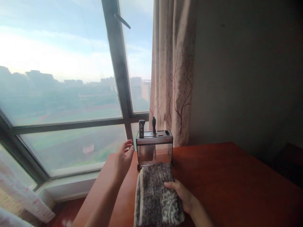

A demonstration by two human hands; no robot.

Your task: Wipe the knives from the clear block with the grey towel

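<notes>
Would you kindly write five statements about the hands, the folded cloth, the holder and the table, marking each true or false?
1. The right hand grips the folded cloth. True.
2. The left hand also grips the cloth. False: it is raised near the left side of the holder, with nothing visible in it.
3. Two dark handles stick up from the holder's top. True.
4. The cloth is behind the holder. False: it is in front, nearer the camera.
5. The table is white. False: it is reddish-brown.
</notes>
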